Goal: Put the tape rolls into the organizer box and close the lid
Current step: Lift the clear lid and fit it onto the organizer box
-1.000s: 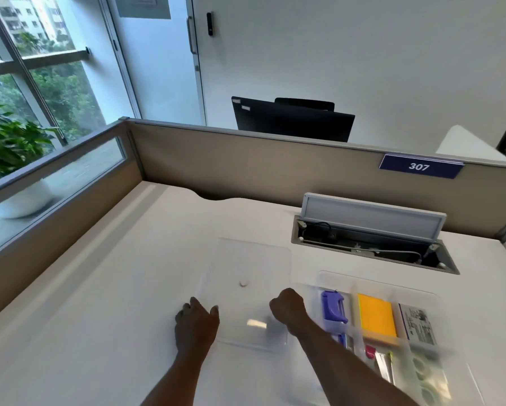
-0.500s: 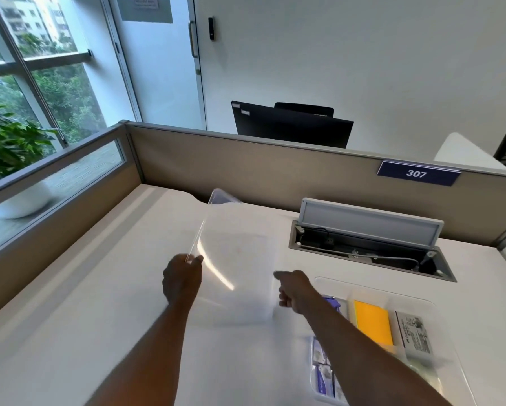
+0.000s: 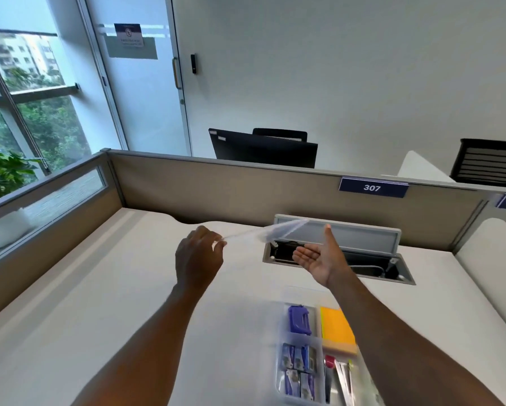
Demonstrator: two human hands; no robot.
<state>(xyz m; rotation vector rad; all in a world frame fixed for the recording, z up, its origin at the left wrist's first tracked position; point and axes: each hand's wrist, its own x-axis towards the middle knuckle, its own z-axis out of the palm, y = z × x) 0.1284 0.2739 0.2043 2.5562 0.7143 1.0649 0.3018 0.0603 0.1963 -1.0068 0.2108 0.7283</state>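
Observation:
The clear lid (image 3: 270, 232) is up in the air, seen almost edge-on and blurred, stretching rightward from my left hand (image 3: 197, 260), which pinches its left edge. My right hand (image 3: 322, 257) is palm up with fingers spread, just below and right of the lid, not touching it as far as I can see. The clear organizer box (image 3: 297, 294) lies on the desk at the lower right, under my right forearm. It holds a purple stapler, a yellow pad, small blue boxes and pens. No tape rolls show; my forearm covers the box's right side.
A white desk (image 3: 99, 303) is walled by beige partitions (image 3: 216, 189) at the back and left. An open cable hatch (image 3: 338, 256) with a raised grey flap lies behind my hands. A black monitor and chairs stand beyond the partition.
The lid went from flat on the desk to held upright, then swung to near level in the air. My right hand let go and turned palm up. The view tilted upward.

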